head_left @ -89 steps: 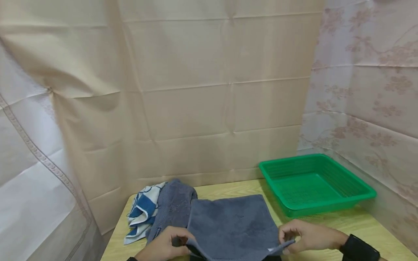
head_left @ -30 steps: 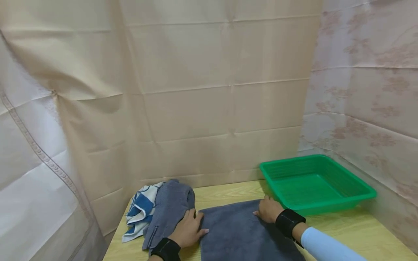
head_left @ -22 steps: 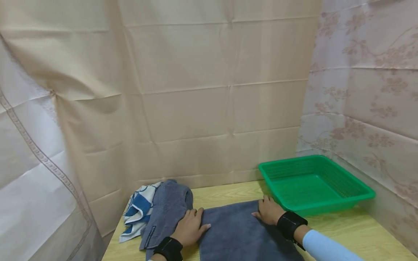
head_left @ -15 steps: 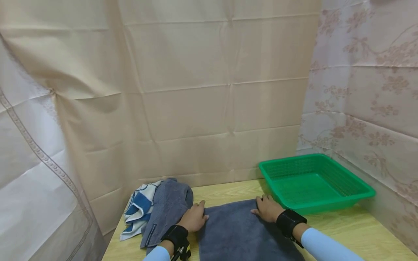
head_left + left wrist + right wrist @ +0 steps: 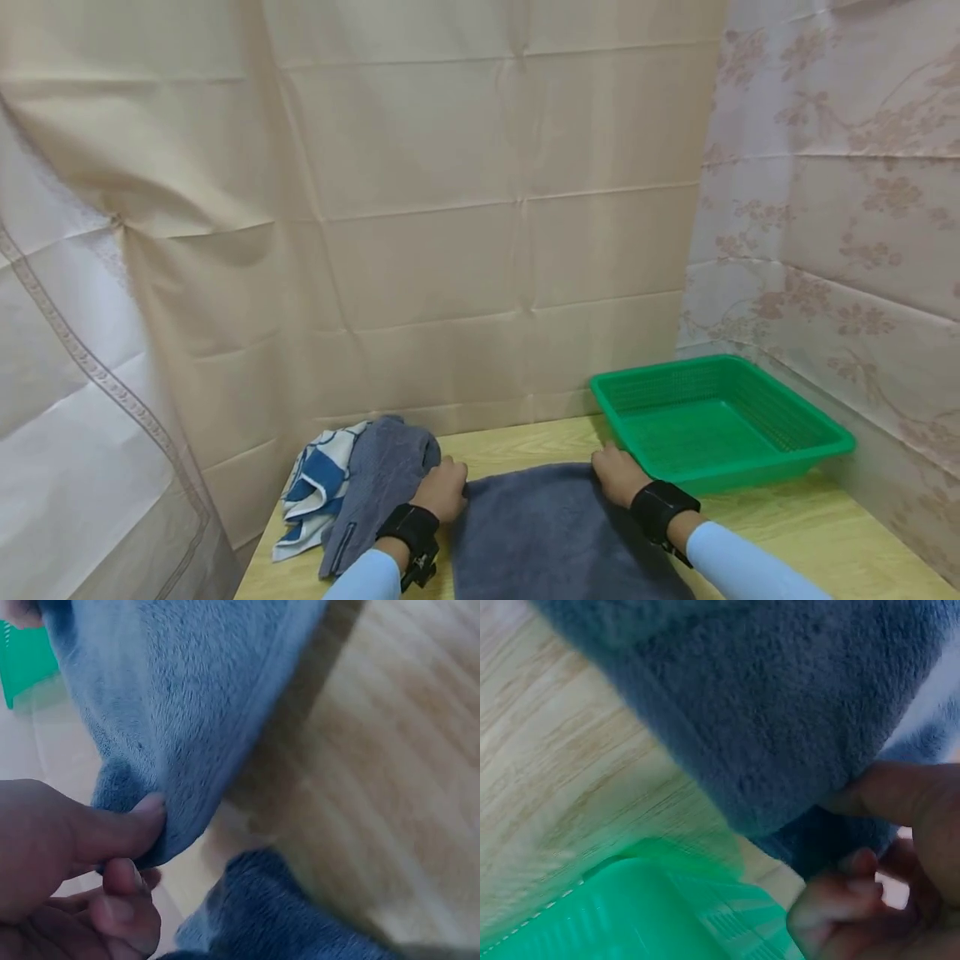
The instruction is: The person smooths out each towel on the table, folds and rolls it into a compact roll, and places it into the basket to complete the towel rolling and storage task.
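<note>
A grey-blue towel [image 5: 551, 529] lies spread on the table, its near part cut off by the frame's bottom edge. At its far left corner my left hand [image 5: 444, 490] pinches the cloth; in the left wrist view the thumb [image 5: 142, 825] presses on that corner against the curled fingers. My right hand [image 5: 619, 475] pinches the far right corner, and in the right wrist view thumb and fingers [image 5: 840, 900] close on the towel's edge. Left of the spread towel sit a folded grey-blue towel [image 5: 386, 483] and a blue and white patterned cloth [image 5: 322, 483].
A green plastic basket [image 5: 720, 417] stands at the back right of the wooden table [image 5: 517, 433], close beyond my right hand. A beige curtain [image 5: 480, 250] hangs behind, and a floral one [image 5: 840, 250] closes off the right side.
Both hands have gone from the towel's near edge to its far corners. Over the last half second their flattened fingers have curled and taken hold of those corners.
</note>
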Demonstrator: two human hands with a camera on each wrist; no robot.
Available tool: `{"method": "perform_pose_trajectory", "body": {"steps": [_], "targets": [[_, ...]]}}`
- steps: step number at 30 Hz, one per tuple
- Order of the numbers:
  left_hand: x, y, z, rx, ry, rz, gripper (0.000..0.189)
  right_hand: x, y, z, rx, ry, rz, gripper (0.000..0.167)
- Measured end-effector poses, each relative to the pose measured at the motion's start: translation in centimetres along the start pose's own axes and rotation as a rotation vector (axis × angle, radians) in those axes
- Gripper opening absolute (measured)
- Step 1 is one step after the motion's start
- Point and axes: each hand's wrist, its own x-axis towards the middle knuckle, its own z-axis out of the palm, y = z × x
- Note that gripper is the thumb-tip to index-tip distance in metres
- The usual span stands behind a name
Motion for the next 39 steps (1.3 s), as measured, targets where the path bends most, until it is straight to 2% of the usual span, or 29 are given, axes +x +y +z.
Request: {"method": "perform_pose_trajectory", "body": {"steps": [2,5,8,10,12,15,18,20,23,27,30,35,39], "targets": [[0.1,-0.4,-0.1,0.034,0.067,0.019,0.015,-0.1,-0.1,0.1,-0.067,0.088,-0.027,0.019],[0.5,-1.3,-0.2,0.176,0.177,0.029,0.016,-0.1,-0.3,0.4,-0.142,0.177,-0.043,0.017],[0.6,-2.3,-0.5,0.288,0.263,0.016,0.02,0.1,-0.4,0.6,-0.143,0.197,-0.04,0.02],[0.3,-3.1,-0.7,0.274,0.286,0.004,0.022,0.3,-0.6,0.7,-0.092,0.207,-0.042,0.024],[-0.2,-4.1,-1.0,0.216,0.299,-0.008,0.022,0.7,-0.8,0.8,-0.019,0.221,-0.039,0.028],[-1.1,-5.3,-1.4,0.082,0.304,-0.05,0.023,1.1,-1.6,0.3,0.098,0.226,-0.027,0.028],[-2.0,-6.2,-1.8,-0.054,0.292,-0.101,0.025,1.1,-2.5,-0.7,0.173,0.182,0.017,0.026],[-2.3,-6.4,-2.1,-0.144,0.262,-0.121,0.026,0.8,-2.7,-1.6,0.209,0.141,0.043,0.026],[-2.5,-6.9,-2.4,-0.258,0.22,-0.091,0.023,0.1,-2.3,-2.9,0.263,0.099,0.053,0.029],[-2.6,-7.5,-2.8,-0.452,0.166,-0.036,0.018,-0.5,-1.6,-4.5,0.326,0.078,0.024,0.031],[-3.0,-7.5,-3.2,-0.577,0.124,-0.044,0.015,-0.7,-1.3,-5.3,0.35,0.069,0.015,0.031],[-3.6,-7.1,-3.6,-0.682,0.078,-0.044,0.01,-1.4,-0.8,-6.1,0.353,0.063,-0.018,0.03],[-4.1,-6.7,-3.7,-0.727,0.073,-0.034,0.014,-1.8,-0.5,-6.6,0.347,0.064,-0.033,0.027]]}}
